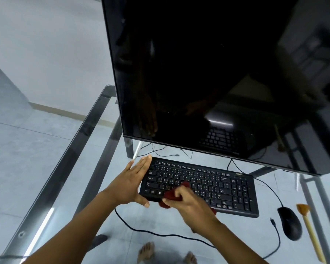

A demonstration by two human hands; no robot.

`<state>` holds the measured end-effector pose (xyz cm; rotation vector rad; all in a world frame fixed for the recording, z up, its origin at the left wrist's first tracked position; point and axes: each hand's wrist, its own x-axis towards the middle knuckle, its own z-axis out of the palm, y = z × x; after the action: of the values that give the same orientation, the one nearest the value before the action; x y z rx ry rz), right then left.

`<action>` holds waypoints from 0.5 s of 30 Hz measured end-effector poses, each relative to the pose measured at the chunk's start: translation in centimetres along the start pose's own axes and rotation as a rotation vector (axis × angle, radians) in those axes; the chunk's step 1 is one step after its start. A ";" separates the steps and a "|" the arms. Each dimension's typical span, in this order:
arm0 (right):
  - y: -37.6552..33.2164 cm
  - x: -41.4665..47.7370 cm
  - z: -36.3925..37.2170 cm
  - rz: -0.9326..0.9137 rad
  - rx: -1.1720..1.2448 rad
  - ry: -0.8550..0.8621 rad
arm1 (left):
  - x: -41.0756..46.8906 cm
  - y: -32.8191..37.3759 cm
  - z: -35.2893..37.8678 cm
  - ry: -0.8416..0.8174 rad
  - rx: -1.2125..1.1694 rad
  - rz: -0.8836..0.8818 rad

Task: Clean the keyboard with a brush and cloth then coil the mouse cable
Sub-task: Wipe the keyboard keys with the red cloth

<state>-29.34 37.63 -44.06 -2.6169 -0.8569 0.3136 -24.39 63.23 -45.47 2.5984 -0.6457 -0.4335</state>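
A black keyboard [213, 184] lies on the glass table below the monitor. My left hand [131, 182] rests flat against the keyboard's left end, fingers straight, thumb under the front corner. My right hand [187, 201] grips a dark red cloth [171, 195] and presses it on the keys near the front left. A black mouse [290, 222] sits right of the keyboard, its cable [269, 189] running up behind the keyboard. A brush [309, 229] with a pale wooden handle and orange bristles lies right of the mouse.
A large dark monitor [208, 73] stands close behind the keyboard. The glass table [69, 162] has a metal frame along its left edge. A loose black cable [160, 234] with a plug [272, 221] trails across the front. Bare feet show through the glass.
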 end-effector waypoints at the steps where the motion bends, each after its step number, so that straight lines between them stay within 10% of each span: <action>1: 1.1 -1.3 -0.4 0.050 -0.076 -0.011 | 0.0 0.0 0.0 -0.003 0.002 -0.001; 8: 2.9 0.3 -2.4 0.499 0.054 0.398 | 0.4 0.5 0.4 0.042 -0.137 -0.019; 15: -1.1 5.7 -3.9 0.245 0.002 0.104 | 0.3 0.7 0.8 0.049 -0.155 -0.032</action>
<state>-24.17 40.77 -40.58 -2.7122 -0.5020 0.2393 -24.71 62.26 -45.84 2.4671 -0.5333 -0.4118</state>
